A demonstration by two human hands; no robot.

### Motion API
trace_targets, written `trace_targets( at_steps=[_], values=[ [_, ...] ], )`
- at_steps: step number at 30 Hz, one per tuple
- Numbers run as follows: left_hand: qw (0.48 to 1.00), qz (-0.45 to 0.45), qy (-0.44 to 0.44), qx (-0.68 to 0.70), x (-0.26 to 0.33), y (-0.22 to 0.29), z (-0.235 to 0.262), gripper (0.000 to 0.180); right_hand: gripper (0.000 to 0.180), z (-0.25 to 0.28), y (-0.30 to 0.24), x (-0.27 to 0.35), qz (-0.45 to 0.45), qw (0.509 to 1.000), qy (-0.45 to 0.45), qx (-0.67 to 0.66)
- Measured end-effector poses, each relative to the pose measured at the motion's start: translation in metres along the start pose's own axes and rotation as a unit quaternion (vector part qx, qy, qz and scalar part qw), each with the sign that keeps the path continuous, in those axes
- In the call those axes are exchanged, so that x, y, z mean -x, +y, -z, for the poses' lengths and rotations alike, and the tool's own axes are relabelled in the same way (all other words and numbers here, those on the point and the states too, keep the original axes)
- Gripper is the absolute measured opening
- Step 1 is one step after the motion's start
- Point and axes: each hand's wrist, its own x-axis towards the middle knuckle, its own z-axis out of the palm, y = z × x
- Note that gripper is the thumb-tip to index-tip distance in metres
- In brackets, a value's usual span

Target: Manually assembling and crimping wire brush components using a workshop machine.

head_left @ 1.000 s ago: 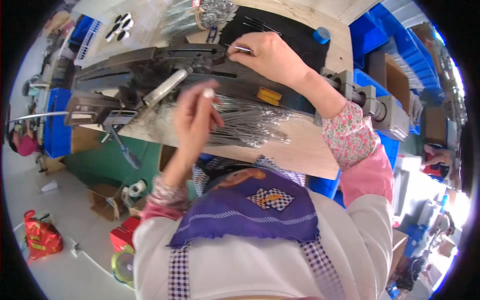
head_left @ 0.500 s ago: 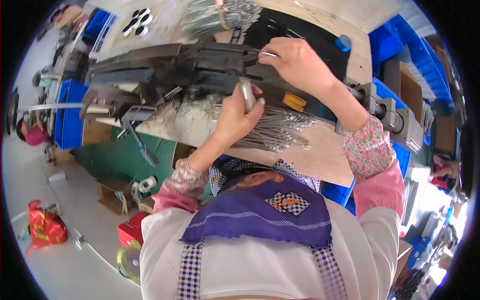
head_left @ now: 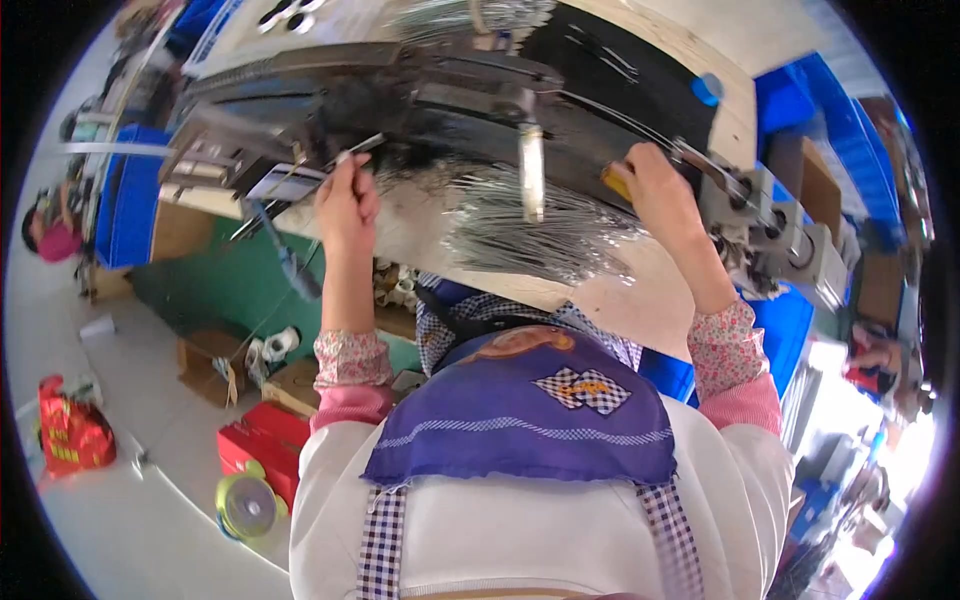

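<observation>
My left hand [head_left: 347,205] is closed in front of the dark machine [head_left: 290,100], its thumb and fingertips at the end of a short metal bar [head_left: 366,143]. My right hand [head_left: 660,195] is closed round a small yellow block [head_left: 617,182], whose far part the fingers cover. Between my hands a lever with a pale, shiny handle [head_left: 533,180] points toward me, untouched. Below it lies a spread bundle of thin grey metal wires [head_left: 540,235]. A long thin wire [head_left: 620,117] stretches from the machine toward the metal fixture [head_left: 735,185] on the right.
Tweezers [head_left: 605,55] lie on a black mat [head_left: 665,85] near a blue round cap [head_left: 707,90]. Blue bins [head_left: 810,100] line the right side. Another wire bundle [head_left: 455,15] sits at the back. A grey-blue handle [head_left: 285,255] hangs past the table's left front edge.
My left hand has let go of the lever handle and moved left to the metal bar. My right hand has released the wire, moved nearer and right, and taken hold of the yellow block.
</observation>
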Motion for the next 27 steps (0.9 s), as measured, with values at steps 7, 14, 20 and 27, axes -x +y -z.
trace_targets(
  at_steps=[7, 14, 20, 27],
  values=[
    [0.945, -0.152, -0.29, -0.002, 0.091, -0.007, -0.134, 0.023, 0.02, 0.12, -0.04, 0.053, -0.071, 0.965, -0.147, -0.205],
    [0.897, 0.235, -0.373, -0.045, 0.075, -0.038, -0.213, 0.027, 0.015, 0.142, -0.027, 0.07, -0.076, 0.958, -0.137, -0.239],
    [0.965, 0.037, -0.259, -0.028, 0.067, -0.054, -0.202, 0.026, 0.013, 0.136, -0.027, -0.001, -0.003, 0.972, 0.102, -0.211],
    [0.926, 0.158, -0.343, -0.022, 0.065, -0.068, -0.221, 0.024, 0.017, 0.109, -0.047, -0.067, 0.131, 0.954, 0.098, -0.251]
  ],
)
